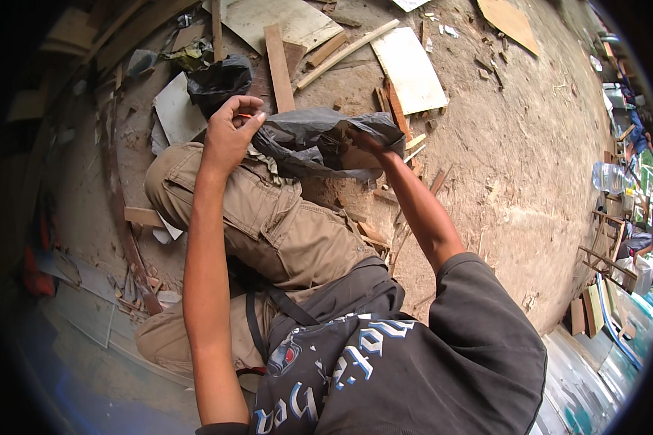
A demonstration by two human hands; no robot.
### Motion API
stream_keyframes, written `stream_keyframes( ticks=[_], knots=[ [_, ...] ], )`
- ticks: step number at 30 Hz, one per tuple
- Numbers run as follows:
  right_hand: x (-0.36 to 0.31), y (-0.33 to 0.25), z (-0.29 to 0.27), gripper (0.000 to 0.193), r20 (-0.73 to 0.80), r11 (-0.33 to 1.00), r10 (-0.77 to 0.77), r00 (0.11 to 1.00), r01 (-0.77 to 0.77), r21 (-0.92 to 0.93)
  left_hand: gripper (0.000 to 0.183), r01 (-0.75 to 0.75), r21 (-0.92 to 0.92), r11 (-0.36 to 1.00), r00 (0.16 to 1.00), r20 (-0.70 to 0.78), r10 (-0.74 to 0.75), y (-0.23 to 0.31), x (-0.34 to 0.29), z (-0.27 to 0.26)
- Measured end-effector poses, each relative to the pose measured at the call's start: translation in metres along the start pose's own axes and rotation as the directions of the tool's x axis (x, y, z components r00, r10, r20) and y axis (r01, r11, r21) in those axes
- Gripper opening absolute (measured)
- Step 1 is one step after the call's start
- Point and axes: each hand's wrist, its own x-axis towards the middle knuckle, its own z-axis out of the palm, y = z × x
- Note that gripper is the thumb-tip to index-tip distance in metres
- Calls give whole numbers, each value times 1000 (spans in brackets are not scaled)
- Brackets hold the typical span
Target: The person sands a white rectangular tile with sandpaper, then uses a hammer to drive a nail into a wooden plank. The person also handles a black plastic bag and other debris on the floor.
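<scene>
A black plastic bag [290,130] lies stretched above my knee, its mouth spread wide. My left hand [231,132] is closed at the bag's left end, thumb and fingers pinched together. A small orange-red thing [245,115] pokes out between them; its kind is too small to tell. My right hand [364,142] reaches into the bag's right side, and the plastic wraps around the wrist. Those fingers are mostly hidden in the shadow inside. Dark, loose bits show in the bag beside them. Just beyond my left hand sits another crumpled black plastic bag [221,78].
Wood strips, among them a brown plank [278,69] and a long pale stick [348,54], lie on the dirt ground. White boards [410,71] rest beyond the bag. A clear water jug [611,177] and a small wooden frame [608,257] are at the far right.
</scene>
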Motion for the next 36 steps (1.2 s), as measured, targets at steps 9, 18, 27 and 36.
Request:
stream_keyframes(
  ticks=[9,18,27,36],
  knots=[
    [-3,-38,31,64,70,944,-301,951,308,-116,26,2,-77,997,1000,-18,-3,-3,-4,-2],
    [-4,15,92,55,140,964,-226,964,242,-110,25,-14,-42,999,999,-34,13,-10,3,-5],
    [-31,-22,25,47,324,981,-185,928,155,116,23,-31,-67,997,999,9,31,-5,4,5],
    [-31,-38,-45,41,417,987,-107,902,147,-66,24,-62,13,998,998,18,61,-6,4,5]
  ],
)
